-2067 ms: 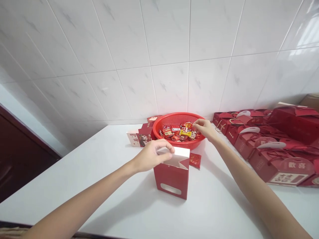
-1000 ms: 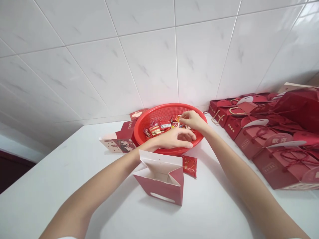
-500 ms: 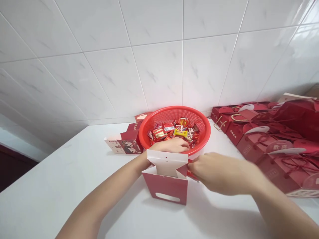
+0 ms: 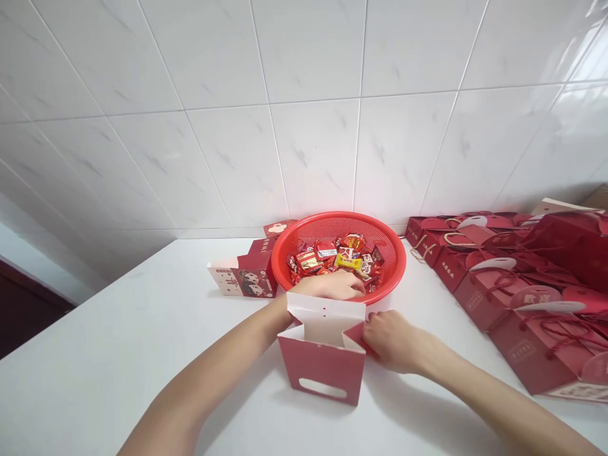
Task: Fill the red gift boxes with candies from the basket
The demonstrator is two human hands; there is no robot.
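A red colander (image 4: 398, 259) holds several wrapped candies (image 4: 349, 258). Inside it, close to the near rim, my left hand (image 4: 339, 285) is closed over the candies with its fingers curled downward; the fingertips are hidden. In front of the colander stands an open red gift box (image 4: 320, 367), upright, with a white inside and a slot in its near face. Against the box's right side rests my right hand (image 4: 390, 341), its fingers closed. A bit of red shows between these fingers and the box, but I cannot tell what it is.
Closed red gift boxes (image 4: 494, 297) with cord handles crowd the right of the white table (image 4: 118, 354). Left of the colander, another box (image 4: 254, 278) with printed flaps lies open. A tiled wall (image 4: 313, 152) rises behind.
My right hand has moved in closer to the box's right side. My left hand stays in the colander. The whole view has shifted slightly.
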